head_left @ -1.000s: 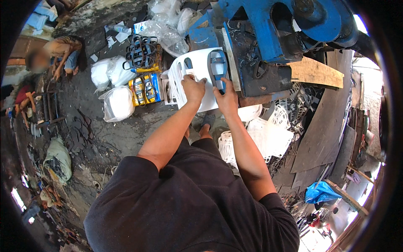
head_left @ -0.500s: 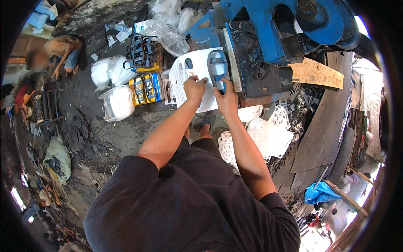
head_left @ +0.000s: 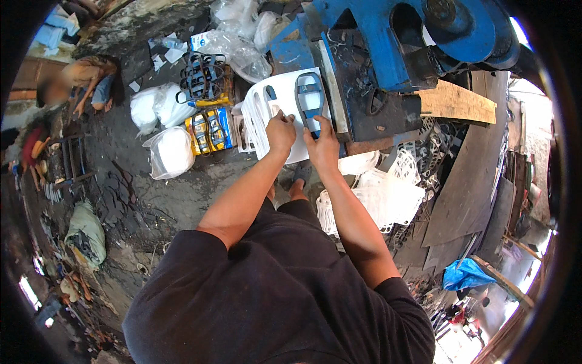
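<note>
A white sheet (head_left: 285,83) with sole-shaped cut-outs along its left side lies at the front of the blue machine. On its right part rests a sole-shaped cutting die (head_left: 310,85), dark-rimmed with blue crosspieces. My right hand (head_left: 322,147) has its fingers and thumb closed around the die's near end. My left hand (head_left: 280,134) is on the sheet beside the cut-outs, fingers curled against it. The fingertips' exact hold there is partly hidden.
A large blue machine (head_left: 388,42) stands ahead. Left are strappy dark dies (head_left: 205,76), more on a yellow-blue box (head_left: 211,129), and white plastic-wrapped bundles (head_left: 170,153). White cut-out scraps (head_left: 388,197) lie right of my legs. A crouching person (head_left: 91,79) is far left.
The die and my right hand have shifted slightly left and nearer to me. My left hand stays at almost the same place on the sheet. The whole view has moved a little.
</note>
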Demonstrator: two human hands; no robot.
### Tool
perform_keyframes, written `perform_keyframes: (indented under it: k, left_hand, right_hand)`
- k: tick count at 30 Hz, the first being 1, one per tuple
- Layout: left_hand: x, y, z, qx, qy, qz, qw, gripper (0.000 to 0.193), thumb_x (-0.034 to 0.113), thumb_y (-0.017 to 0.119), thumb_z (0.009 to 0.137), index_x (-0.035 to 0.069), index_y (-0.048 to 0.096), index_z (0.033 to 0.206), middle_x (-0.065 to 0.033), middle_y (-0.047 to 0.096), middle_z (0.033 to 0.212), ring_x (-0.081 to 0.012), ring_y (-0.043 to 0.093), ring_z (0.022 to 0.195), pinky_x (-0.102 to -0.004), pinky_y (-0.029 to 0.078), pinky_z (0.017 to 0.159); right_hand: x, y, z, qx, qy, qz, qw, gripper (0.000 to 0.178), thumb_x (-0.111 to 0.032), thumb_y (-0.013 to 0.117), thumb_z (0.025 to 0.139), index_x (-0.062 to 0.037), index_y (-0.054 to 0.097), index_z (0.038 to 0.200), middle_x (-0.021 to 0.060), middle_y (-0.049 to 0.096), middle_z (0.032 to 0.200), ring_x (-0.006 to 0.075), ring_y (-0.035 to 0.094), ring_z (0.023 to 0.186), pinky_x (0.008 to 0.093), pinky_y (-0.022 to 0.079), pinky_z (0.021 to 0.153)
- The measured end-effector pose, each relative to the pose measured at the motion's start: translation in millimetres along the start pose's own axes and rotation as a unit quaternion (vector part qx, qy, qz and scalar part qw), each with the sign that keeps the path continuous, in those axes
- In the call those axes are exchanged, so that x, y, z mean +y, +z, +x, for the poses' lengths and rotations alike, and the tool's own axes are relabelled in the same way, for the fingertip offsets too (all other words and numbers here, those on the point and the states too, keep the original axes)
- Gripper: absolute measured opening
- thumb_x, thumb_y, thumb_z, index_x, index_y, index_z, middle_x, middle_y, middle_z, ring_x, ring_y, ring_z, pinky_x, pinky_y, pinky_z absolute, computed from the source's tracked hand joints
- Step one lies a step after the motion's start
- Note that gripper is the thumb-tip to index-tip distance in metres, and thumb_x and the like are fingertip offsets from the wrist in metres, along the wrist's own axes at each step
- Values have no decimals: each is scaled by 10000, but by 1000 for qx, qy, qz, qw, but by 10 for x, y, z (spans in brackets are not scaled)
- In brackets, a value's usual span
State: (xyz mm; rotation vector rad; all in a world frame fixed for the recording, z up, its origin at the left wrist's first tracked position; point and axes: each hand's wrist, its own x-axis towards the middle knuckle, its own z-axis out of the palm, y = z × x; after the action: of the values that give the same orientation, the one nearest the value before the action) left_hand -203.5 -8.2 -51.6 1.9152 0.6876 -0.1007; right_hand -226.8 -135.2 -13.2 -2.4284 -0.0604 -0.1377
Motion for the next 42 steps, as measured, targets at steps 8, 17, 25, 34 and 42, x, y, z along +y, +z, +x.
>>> perform_keyframes:
  k: [8, 17, 25, 34, 42]
  left_hand:
    - [112, -3, -100, 43, -11, -71, 996, 411, 156, 676, 868, -64, 634, 1213, -192, 707, 838, -280, 707, 758, -378, 527, 687]
    - [236, -282, 222, -5, 134, 118, 984, 320, 169, 585, 914, -33, 662, 1151, -273, 676, 943, -413, 658, 863, -474, 521, 767]
    - [476, -411, 1325, -112, 337, 183, 917, 327, 126, 579, 895, 37, 652, 1202, -264, 639, 1112, -434, 601, 1034, -472, 479, 911]
    - [368, -629, 1519, -267, 428, 271, 819, 650, 86, 693, 756, 68, 510, 1380, -224, 551, 1326, -395, 455, 1292, -431, 379, 1090]
    - [620, -655, 1596, -301, 400, 325, 802, 714, 178, 825, 645, 28, 581, 1299, -200, 564, 1323, -370, 497, 1256, -411, 421, 1056]
  right_hand:
    - [-106, -11, 4, -42, 38, 35, 998, 413, -181, 672, 860, -43, 514, 1215, 218, 591, 1234, 387, 606, 1000, 452, 501, 859]
    - [-122, -92, -93, 50, 19, -7, 999, 384, -180, 667, 879, 6, 518, 1181, 243, 558, 1245, 391, 560, 1133, 448, 477, 936]
    - [201, -83, -582, 29, 497, 501, 708, 174, 3, 551, 880, 24, 578, 1051, 100, 596, 1018, 185, 587, 918, 305, 520, 850]
    - [-69, 44, -592, 26, 379, 399, 835, 330, 10, 666, 789, 55, 580, 1105, 86, 644, 997, 227, 599, 893, 322, 482, 838]
    - [-390, 439, -544, 66, 422, 81, 900, 1117, -171, 850, 687, 191, 77, 1407, 347, 251, 1341, 471, 346, 1259, 459, 336, 1081]
